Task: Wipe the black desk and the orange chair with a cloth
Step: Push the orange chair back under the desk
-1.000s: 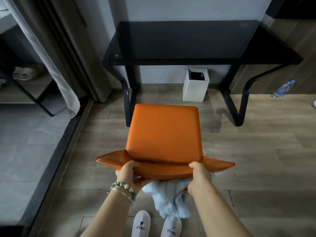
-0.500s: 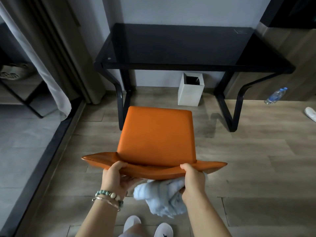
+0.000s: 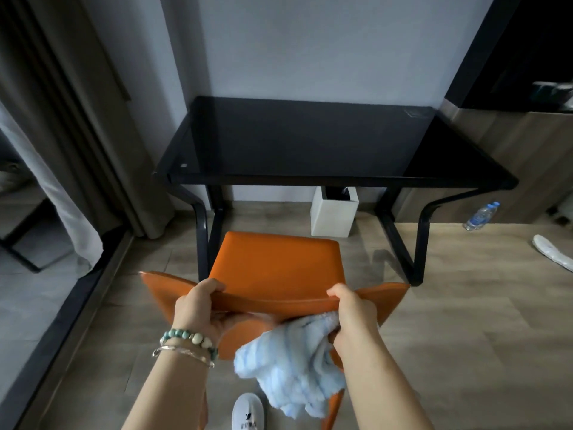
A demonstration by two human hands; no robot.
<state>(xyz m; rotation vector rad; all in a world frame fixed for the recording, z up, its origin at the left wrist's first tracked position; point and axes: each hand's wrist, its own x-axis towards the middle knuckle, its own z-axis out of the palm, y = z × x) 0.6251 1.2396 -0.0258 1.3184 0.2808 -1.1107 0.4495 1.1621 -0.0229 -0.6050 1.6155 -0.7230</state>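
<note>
The orange chair (image 3: 276,265) stands on the wood floor in front of the black desk (image 3: 310,144), its seat facing the desk. My left hand (image 3: 198,305) grips the top edge of the chair's backrest on the left. On the right, my right hand (image 3: 353,315) holds the same edge together with a light blue cloth (image 3: 291,364), which hangs down behind the backrest. The glossy desk top is bare and stands against the white wall.
A white bin (image 3: 333,214) sits under the desk. A water bottle (image 3: 480,216) and a white slipper (image 3: 552,252) lie on the floor at the right. Curtains (image 3: 93,144) and a dark floor track run along the left. My slippered foot (image 3: 248,412) shows below.
The chair has moved toward the desk with both hands still on its backrest. The view has tipped up, so the desk top now shows more fully.
</note>
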